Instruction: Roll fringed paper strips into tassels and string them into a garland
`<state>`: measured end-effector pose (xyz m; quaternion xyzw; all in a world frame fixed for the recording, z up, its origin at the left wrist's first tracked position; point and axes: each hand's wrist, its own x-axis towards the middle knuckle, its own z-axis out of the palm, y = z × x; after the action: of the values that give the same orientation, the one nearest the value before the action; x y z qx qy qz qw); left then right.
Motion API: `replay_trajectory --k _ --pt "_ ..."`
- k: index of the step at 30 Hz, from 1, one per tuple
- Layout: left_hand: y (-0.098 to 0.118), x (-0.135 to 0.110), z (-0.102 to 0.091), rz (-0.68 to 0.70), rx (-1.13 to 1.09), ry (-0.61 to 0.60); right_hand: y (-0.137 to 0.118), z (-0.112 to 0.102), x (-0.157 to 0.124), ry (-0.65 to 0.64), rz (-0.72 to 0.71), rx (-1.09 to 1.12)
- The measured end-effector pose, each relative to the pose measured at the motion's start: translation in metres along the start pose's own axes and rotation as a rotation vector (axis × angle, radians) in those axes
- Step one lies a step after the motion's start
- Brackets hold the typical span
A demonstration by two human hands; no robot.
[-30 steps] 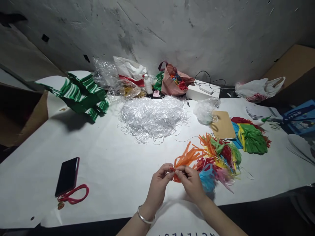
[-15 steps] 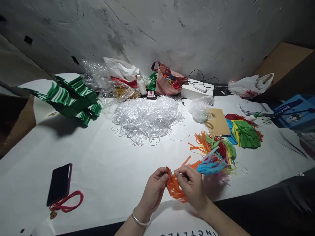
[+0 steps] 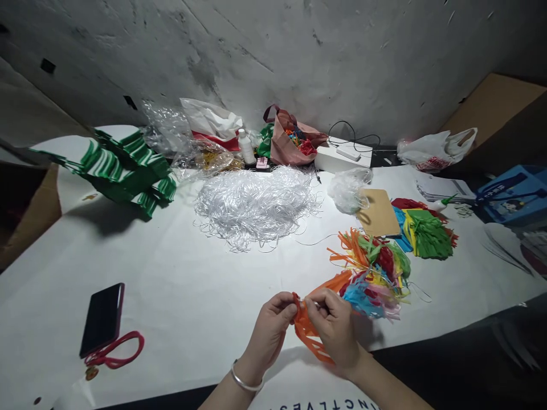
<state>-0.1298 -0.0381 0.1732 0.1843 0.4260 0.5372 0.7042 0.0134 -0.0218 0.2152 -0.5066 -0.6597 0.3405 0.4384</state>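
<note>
Close to the table's front edge, my left hand (image 3: pixel 273 322) pinches the twisted top of an orange paper tassel (image 3: pixel 314 339). The tassel's strips hang down between my hands, and more orange strips spread behind my right hand. My right hand (image 3: pixel 333 324) is closed in a pinch beside that top; a small shiny bit shows at its fingertips, too small to name. Right beside it lies a bunch of coloured paper tassels (image 3: pixel 380 267) in orange, green, red, yellow, blue and pink, with thin thread trailing from it.
A heap of white string (image 3: pixel 256 208) lies mid-table. On the left are a phone (image 3: pixel 102 316) with a red strap and folded green-white paper (image 3: pixel 123 171). At right sit a brown card (image 3: pixel 378 212), more tassels (image 3: pixel 431 233) and a glue bottle (image 3: pixel 440 204). Bags line the wall.
The blue tassel strips beside my right hand have dropped lower onto the bunch. The orange strips now hang longer below my hands. Both hands have shifted very slightly to the right.
</note>
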Motion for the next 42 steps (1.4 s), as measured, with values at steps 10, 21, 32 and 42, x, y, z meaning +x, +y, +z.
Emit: replay_trajectory --k 10,21,32,42 --pt "0.004 -0.003 0.006 -0.014 0.035 0.011 0.004 -0.001 -0.001 -0.084 0.030 0.002" --pt "0.005 -0.003 -0.001 -0.131 -0.004 -0.145 0.009 -0.001 0.005 -0.281 0.317 0.385" --pt "0.007 -0.006 0.000 -0.072 0.207 -0.158 0.012 0.001 0.000 -0.187 -0.030 -0.069" --pt "0.003 -0.001 -0.005 -0.072 -0.016 0.013 0.011 -0.010 0.004 -0.311 0.162 0.083"
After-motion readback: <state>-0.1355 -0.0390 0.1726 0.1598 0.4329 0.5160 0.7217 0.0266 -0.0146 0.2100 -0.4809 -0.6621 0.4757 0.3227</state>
